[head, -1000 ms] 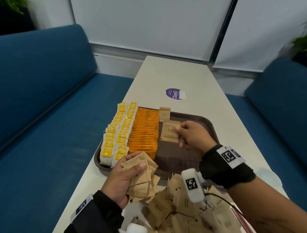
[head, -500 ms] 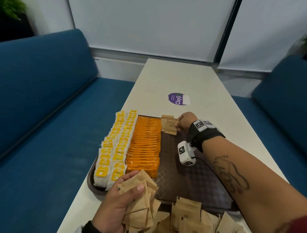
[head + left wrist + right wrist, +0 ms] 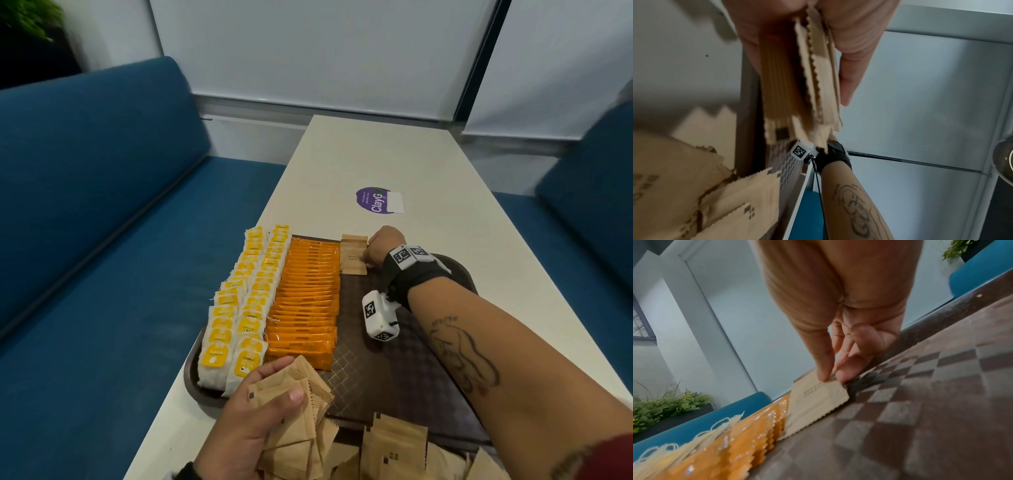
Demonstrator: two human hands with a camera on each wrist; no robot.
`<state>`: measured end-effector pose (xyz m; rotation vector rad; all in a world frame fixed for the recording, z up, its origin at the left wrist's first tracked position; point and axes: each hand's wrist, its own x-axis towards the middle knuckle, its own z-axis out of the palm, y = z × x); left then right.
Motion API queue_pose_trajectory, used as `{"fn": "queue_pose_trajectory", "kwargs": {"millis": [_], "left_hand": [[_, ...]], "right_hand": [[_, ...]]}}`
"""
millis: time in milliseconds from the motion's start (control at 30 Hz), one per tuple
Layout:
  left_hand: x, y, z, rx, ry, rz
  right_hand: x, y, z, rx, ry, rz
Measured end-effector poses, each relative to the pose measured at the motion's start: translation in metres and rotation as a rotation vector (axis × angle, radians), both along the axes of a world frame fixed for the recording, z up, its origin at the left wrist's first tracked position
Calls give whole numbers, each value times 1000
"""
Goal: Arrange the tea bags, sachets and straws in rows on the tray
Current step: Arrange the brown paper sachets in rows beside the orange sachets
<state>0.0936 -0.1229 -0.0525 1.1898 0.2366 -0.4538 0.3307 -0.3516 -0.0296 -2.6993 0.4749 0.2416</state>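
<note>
Pinching a brown sugar sachet [image 3: 354, 255] between thumb and fingertips, my right hand [image 3: 378, 246] sets it at the far edge of the tray [image 3: 459, 274], just beside the far end of the orange sachet row [image 3: 306, 301]. Another brown sachet seems to lie partly under it, so I judge this to be the very start of a third kind of row.

My left hand [image 3: 253, 418] grips a fanned stack of brown sachets [image 3: 301, 404] over the near left corner of the tray, thumb clamped on top, ready to feed the next ones.

Done so far, as I read it: two rows of yellow-tagged tea bags [image 3: 239, 308] along the tray's left edge and the full orange row next to them. Left to do: nearly all the brown sachets, both those in my hand and the loose pile [image 3: 394, 448] on the worktop [image 3: 376, 154] at the tray's near edge. The right half of the tray is bare. I see no straws anywhere.
</note>
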Motion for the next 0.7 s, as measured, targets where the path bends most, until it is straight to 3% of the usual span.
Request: {"fn": "queue_pose_trajectory", "kwargs": {"millis": [167,333,500,700], "left_hand": [[-2,-1,2,-64,35,52],[-6,-2,12,-158,34,55],[-12,-8,21,-244,12,56],[-23,-14,25,-269,1,39]], "right_hand": [[-12,-3,9,6,-54,0],[-66,4,49,438,-122,4],[-142,12,82,467,-29,267],[-227,32,82,641,185,423]]}}
